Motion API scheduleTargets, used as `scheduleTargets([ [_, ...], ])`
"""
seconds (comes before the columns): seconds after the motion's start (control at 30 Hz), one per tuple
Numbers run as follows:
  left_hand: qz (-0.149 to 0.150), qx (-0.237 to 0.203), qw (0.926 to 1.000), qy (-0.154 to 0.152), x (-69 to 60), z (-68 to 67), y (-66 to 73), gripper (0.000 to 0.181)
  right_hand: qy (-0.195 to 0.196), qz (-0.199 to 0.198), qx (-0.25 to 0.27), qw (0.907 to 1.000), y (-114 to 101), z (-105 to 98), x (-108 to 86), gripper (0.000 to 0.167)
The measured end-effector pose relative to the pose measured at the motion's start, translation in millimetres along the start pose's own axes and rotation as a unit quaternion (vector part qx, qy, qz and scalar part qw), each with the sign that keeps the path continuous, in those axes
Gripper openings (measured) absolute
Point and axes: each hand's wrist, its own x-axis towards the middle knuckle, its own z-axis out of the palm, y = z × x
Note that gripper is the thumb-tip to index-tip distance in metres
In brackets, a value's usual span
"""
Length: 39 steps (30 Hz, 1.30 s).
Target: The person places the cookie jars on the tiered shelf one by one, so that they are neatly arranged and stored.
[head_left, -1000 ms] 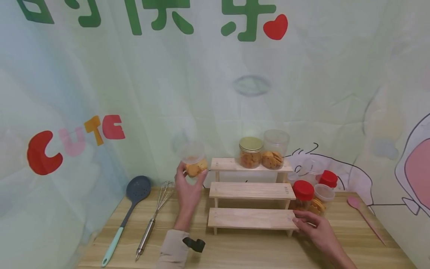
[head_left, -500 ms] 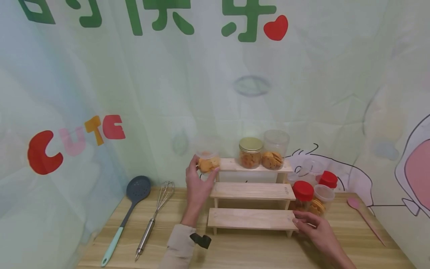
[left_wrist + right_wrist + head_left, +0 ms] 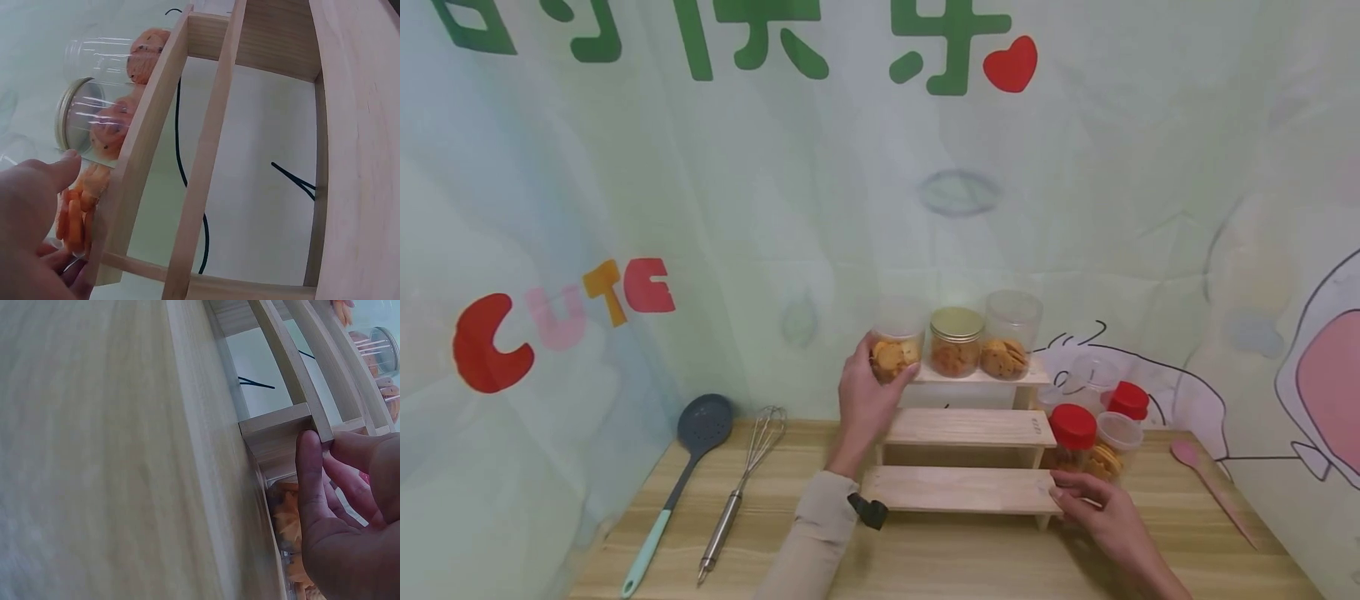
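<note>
Sitting between the thumb and fingers of the left hand (image 3: 868,396), a clear jar of cookies (image 3: 895,358) stands upright at the left end of the top board (image 3: 981,380) of a three-step wooden stand; whether its base bears fully on the wood cannot be told. The thumb lies along the lower side nearer the gold-lidded jar (image 3: 956,343), the forefinger wraps the opposite side, and the grip is spread about as wide as the jar itself, low down where the cookies show. Just right of that gold-lidded jar, a taller clear jar (image 3: 1011,333) with cookies at its bottom shares the same board. The right hand (image 3: 1101,512) pinches the right end of the bottom board (image 3: 966,487), thumb and a finger closed on its corner, as the right wrist view shows, with the other fingers bent behind. Near that hand, a red-lidded jar (image 3: 1072,429) and a clear-lidded jar of cookies (image 3: 1116,446) stand beside the stand. A whisk (image 3: 724,529) and a slotted skimmer (image 3: 703,421) lie to the left on the wooden tabletop (image 3: 955,562).
</note>
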Motion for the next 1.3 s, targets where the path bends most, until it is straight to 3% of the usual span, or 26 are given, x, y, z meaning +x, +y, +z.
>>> scheduleTargets([
  [0.4, 0.006, 0.043, 0.9988, -0.025, 14.5, 7.6, 0.8, 0.078, 0.008, -0.004, -0.004, 0.9999, 3, 1, 2.5, 0.050],
  [0.8, 0.025, 0.084, 0.9957, -0.031, 17.8, 8.9, -5.7, 0.080, 0.009, 0.004, -0.016, 0.9998, 3, 3, 2.2, 0.051],
  [1.13, 0.053, 0.052, 0.9964, -0.040, 10.9, 2.0, -12.4, 0.095, 0.009, -0.010, -0.013, 0.9998, 3, 3, 1.9, 0.048],
  [1.3, 0.050, 0.008, 0.9973, -0.053, 6.1, -0.2, -16.9, 0.096, 0.012, -0.019, -0.021, 0.9995, 1, 3, 0.2, 0.047],
])
